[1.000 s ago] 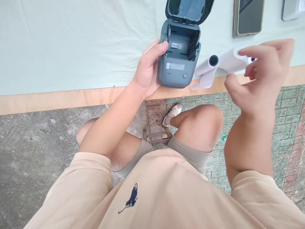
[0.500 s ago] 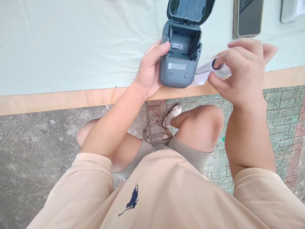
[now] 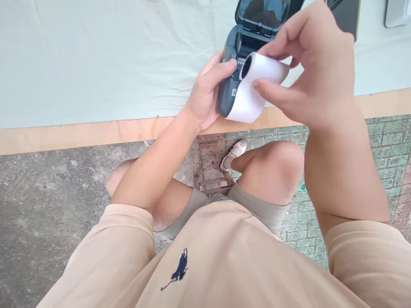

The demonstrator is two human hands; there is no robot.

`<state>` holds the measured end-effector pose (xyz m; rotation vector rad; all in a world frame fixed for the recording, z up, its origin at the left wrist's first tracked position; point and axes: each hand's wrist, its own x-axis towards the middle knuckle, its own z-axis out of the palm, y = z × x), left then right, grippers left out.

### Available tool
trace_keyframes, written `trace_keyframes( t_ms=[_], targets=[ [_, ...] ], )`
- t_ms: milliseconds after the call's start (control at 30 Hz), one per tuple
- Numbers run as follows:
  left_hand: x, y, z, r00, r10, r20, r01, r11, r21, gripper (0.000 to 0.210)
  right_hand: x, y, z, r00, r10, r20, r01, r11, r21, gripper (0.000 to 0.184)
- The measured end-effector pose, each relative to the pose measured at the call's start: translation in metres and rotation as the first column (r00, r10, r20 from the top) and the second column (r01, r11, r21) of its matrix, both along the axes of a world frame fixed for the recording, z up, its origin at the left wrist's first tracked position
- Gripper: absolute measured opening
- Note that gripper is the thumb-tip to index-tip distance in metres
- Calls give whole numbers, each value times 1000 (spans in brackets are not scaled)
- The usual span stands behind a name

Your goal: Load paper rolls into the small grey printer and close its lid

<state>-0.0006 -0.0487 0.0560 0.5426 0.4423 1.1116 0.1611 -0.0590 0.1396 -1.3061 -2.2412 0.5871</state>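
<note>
A dark blue-grey label printer (image 3: 228,85) stands near the table's front edge with its lid (image 3: 263,15) flipped up. My left hand (image 3: 207,90) grips the printer's left side, thumb on the rim of the paper bay. Over the bay, my right hand (image 3: 305,68) pinches a white paper roll (image 3: 268,68) between thumb and fingers. The roll's dark hollow core faces left. A loose tail of paper hangs down over the printer's front, hiding its button. How far the roll sits inside the bay I cannot tell.
A phone (image 3: 348,19) lies on the pale cloth (image 3: 112,55) behind my right hand, partly covered by it. A whitish object (image 3: 398,13) is at the far right. The bare wooden table edge (image 3: 128,134) runs above my knees.
My right hand has brought the paper roll from beside the printer up and left, over its bay, turning it. The printer has tilted and shifted slightly right with my left hand.
</note>
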Motion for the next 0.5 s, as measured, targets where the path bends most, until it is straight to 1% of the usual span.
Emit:
trace_keyframes(
  t_ms=[33,100,167,200,267,333,367,433,467,500],
  targets=[
    [0,0,0,1000,6,-4,-6,1000,-4,18,-3,6,1,995,-28,100,27,1000,5,28],
    [-1,0,0,1000,19,22,-19,1000,4,17,-10,17,2,966,-76,246,82,997,-15,28],
    [-1,0,-1,998,15,68,-17,999,29,14,-16,24,3,936,-125,329,139,990,-19,28],
    [-1,0,-1,996,-2,84,-2,999,42,15,-17,25,3,929,-141,341,152,988,-6,23],
    [-1,1,-1,995,-14,95,9,999,50,14,-18,22,3,936,-165,312,150,986,73,14],
    [-1,1,-1,996,-3,87,-1,999,40,10,-16,15,1,946,-173,273,131,978,165,23],
    [-1,1,-2,997,9,81,-12,999,35,8,-14,12,0,948,-166,270,119,976,185,26],
    [-1,0,-4,998,11,60,-13,999,33,7,-8,6,-3,952,-144,270,100,980,170,25],
    [-1,0,-5,999,12,46,-13,999,38,9,-5,6,-5,963,-132,234,101,985,137,24],
    [-1,-1,-6,999,16,30,-17,999,44,10,-2,8,-8,979,-128,162,115,989,88,23]
  ],
)
